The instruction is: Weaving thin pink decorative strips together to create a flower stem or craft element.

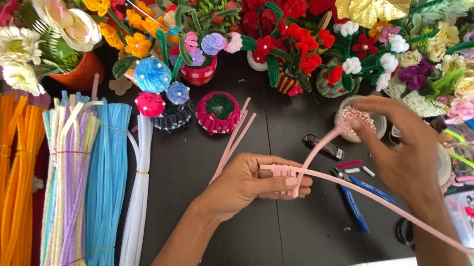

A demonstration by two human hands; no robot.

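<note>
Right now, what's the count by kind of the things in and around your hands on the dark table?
Light pink fuzzy pipe cleaner, held by left hand and right hand: 1
Loose pink pipe cleaners lying flat: 2
Blue-handled pliers: 1
Round bowl of pink beads: 1
Total: 5

**Camera placement: single head-mounted view**

One camera only, worn on the person's head, looking steeply down on a black table (232, 227) from close range. It faces forward, away from the body: both forearms enter from the bottom edge, flower arrangements (296, 24) line the far top edge. No second view, so nothing is shared.
</note>
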